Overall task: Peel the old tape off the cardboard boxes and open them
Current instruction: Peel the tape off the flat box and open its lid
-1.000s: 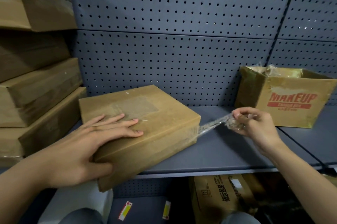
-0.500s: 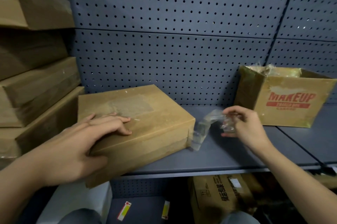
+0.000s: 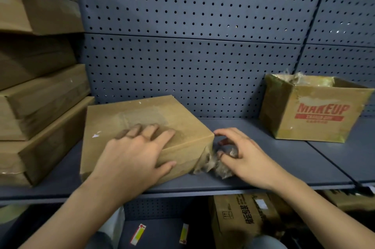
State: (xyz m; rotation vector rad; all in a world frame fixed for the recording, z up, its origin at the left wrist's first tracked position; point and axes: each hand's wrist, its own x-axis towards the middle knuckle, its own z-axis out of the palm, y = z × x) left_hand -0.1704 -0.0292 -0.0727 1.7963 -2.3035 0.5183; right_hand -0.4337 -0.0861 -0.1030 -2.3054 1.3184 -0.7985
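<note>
Grey shelf (image 3: 304,157): right hand (image 3: 245,155) pinches tape (image 3: 215,164) near "MAKEUP" box (image 3: 312,115).

closed box (image 3: 142,127) mid-shelf (image 3: 304,163) — stacked boxes (image 3: 40,106) left | open box (image 3: 312,110) right

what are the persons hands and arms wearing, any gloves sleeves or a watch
Nothing worn shows. The left hand and the right hand are bare, with no gloves. The left forearm and the right forearm are bare down to the frame's edge, with no sleeve in view. No watch or bracelet shows at either wrist. The fingers are too blurred to rule out a ring.
</note>
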